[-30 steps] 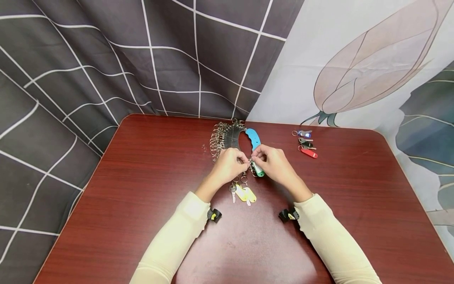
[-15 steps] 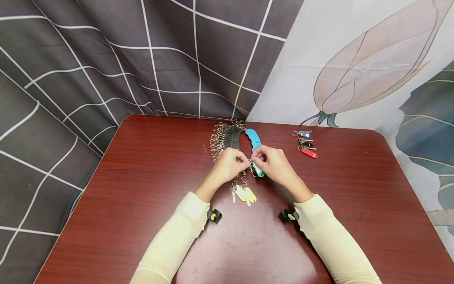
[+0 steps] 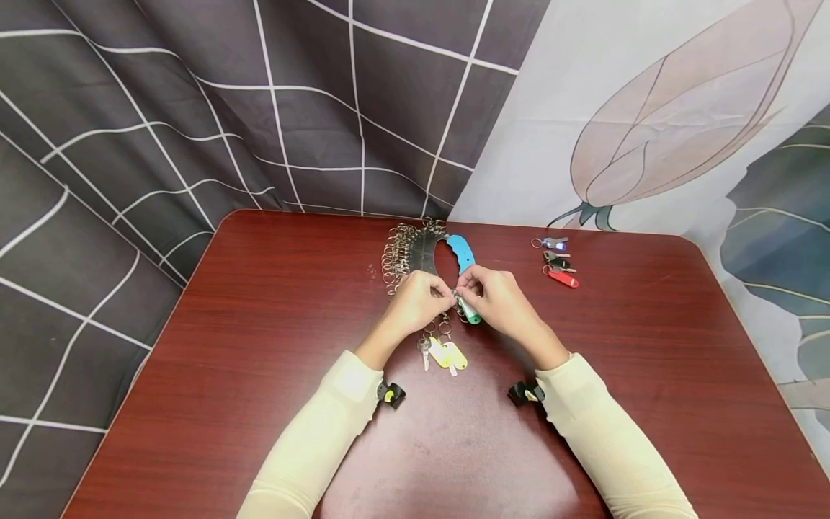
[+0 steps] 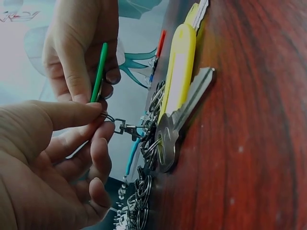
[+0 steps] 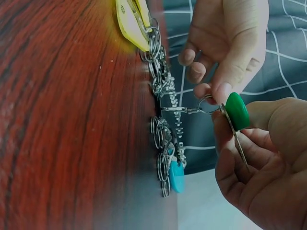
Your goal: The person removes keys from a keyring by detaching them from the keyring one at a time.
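Observation:
A large ring-shaped key holder lies on the table, with a dark curved band (image 3: 424, 252) and a blue handle (image 3: 462, 252). My left hand (image 3: 418, 299) pinches a small split ring (image 4: 109, 116) between thumb and index finger. That ring joins a metal swivel clasp (image 4: 130, 128) at the holder. Facing it, my right hand (image 3: 499, 295) pinches a green key tag (image 5: 237, 111) with a flat key (image 5: 242, 153) beside it. The tag and key are right at the split ring; whether they are threaded on it is hard to see. Yellow key tags (image 3: 456, 356) and a silver key (image 4: 192, 98) lie nearest the person.
Several empty split rings (image 3: 394, 263) fan out along the holder's left side. Farther right on the red-brown table (image 3: 635, 346) lie keys with a blue tag (image 3: 556, 244), a black-headed key (image 3: 558, 264) and a red tag (image 3: 563, 278). Curtains (image 3: 324, 130) hang behind the table.
Both hands keep their pinch at the split ring in nearly the same place, with only slight finger movement. The head view has shifted a little.

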Demonstrator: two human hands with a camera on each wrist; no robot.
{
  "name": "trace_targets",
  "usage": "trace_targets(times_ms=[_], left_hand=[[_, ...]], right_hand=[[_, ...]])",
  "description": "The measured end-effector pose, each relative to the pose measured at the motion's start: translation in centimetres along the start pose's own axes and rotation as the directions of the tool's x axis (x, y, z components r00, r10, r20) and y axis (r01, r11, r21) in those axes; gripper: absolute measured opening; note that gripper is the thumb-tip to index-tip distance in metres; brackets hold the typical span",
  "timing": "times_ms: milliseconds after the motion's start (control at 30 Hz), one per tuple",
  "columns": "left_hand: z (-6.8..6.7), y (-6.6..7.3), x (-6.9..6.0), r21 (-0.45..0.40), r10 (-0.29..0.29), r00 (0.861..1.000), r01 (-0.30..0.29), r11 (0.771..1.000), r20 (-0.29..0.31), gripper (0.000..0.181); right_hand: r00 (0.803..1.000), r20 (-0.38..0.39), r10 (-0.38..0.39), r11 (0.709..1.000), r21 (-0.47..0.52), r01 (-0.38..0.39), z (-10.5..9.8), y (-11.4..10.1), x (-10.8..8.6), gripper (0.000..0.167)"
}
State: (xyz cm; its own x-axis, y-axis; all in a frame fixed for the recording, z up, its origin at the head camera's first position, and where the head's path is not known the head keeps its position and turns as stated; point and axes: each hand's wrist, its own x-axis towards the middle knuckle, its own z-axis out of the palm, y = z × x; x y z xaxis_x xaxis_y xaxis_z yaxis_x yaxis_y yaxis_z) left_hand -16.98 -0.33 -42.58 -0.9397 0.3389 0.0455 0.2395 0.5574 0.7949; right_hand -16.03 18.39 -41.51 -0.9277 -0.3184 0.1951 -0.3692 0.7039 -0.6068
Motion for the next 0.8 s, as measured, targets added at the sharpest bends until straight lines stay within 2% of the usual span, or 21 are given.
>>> trace_targets(times_ms=[233, 600, 800], left_hand=[[-0.10, 0.04, -0.01, 0.022, 0.004, 1.000, -0.003, 1.000, -0.010, 0.008], [-0.28, -0.14, 0.07, -0.074, -0.031, 0.999, 0.033, 0.997, 0.033, 0.008], [-0.40, -0.05, 0.03, -0.075, -0.045, 0.999, 0.047, 0.996, 0.021, 0.007]], right_hand=[[1.000, -0.011, 0.014, 1.000, -0.020, -0.014, 0.07, 0.09, 0.05, 0.004], [0.998, -0.006, -0.068, 0.997, -0.028, 0.068, 0.21, -0.14, -0.03, 0.004], [0.998, -0.022, -0.051, 0.998, -0.038, 0.050, 0.16, -0.03, -0.03, 0.004]])
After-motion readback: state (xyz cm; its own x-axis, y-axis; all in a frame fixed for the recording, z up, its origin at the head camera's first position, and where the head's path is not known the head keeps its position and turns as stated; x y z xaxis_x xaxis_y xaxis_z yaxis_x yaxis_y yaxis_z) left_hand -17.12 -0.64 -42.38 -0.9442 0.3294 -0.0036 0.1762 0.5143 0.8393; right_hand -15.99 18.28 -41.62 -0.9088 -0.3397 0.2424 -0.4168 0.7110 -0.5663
